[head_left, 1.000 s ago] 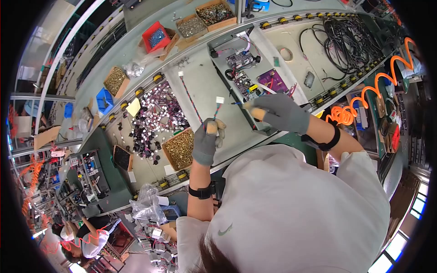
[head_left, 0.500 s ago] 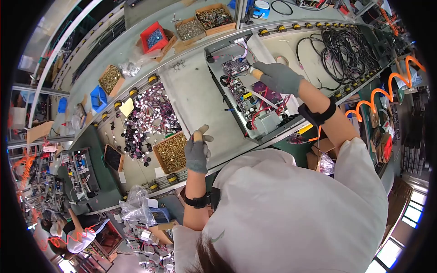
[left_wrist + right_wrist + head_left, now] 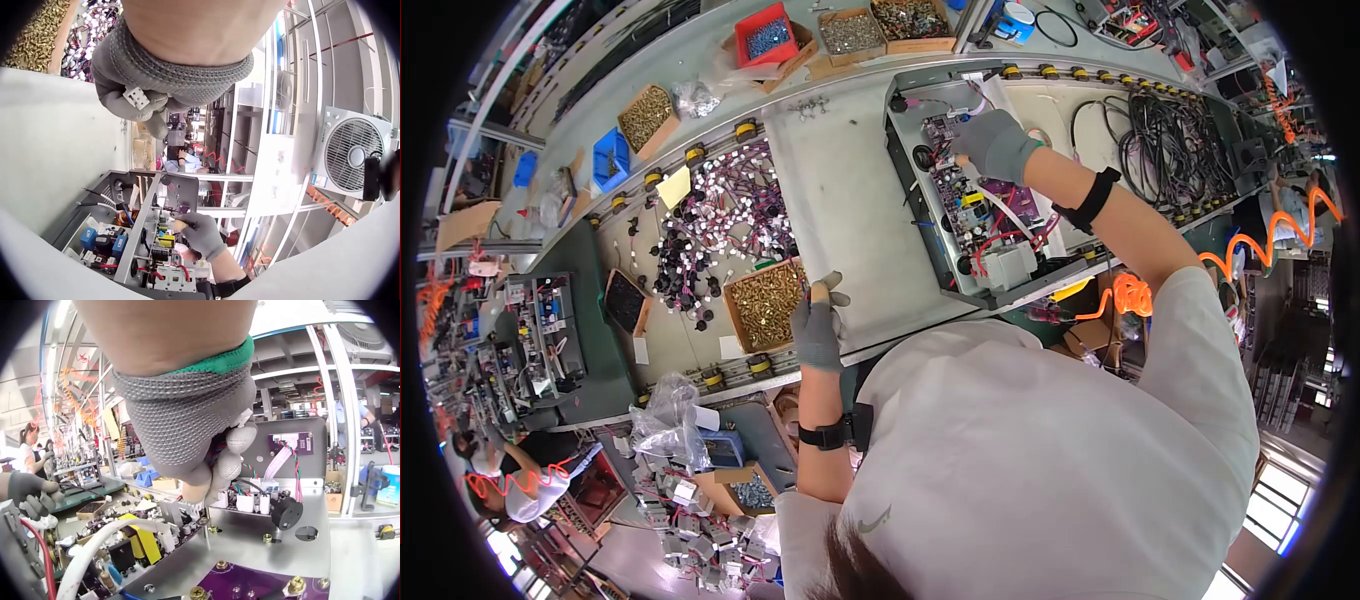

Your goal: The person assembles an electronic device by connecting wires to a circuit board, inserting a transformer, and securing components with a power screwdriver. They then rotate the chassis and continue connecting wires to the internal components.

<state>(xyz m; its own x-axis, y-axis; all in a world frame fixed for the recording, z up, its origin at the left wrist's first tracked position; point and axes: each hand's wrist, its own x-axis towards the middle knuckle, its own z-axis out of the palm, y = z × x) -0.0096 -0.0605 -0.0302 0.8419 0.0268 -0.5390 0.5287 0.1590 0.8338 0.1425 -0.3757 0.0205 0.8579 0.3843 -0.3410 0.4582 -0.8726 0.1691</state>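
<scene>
Over the circuit board [image 3: 943,130] in the metal chassis [image 3: 955,285] is my gloved right hand [image 3: 1000,148]. Its curled fingers [image 3: 219,469] hold a twisted red, green and black wire [image 3: 219,450] in the right wrist view, with a white plug [image 3: 245,417] at the back of the fingers. The fingertips reach white sockets [image 3: 245,503] at the board's edge; the wire's front end is hidden. My gloved left hand [image 3: 816,325] hovers by the box of brass parts [image 3: 765,308], its fingers curled round a white connector [image 3: 135,97].
A pile of wired connectors [image 3: 735,205] lies left of the bare metal surface [image 3: 850,200]. Bins of screws [image 3: 850,34] stand along the back. Black cables [image 3: 1165,145] are coiled at right, above an orange air hose [image 3: 1270,235]. A purple board [image 3: 262,584] sits inside the chassis.
My right hand has moved from near my left hand to the chassis boards. My left hand has shifted left, towards the brass parts, and the hanging wire between the hands is out of sight.
</scene>
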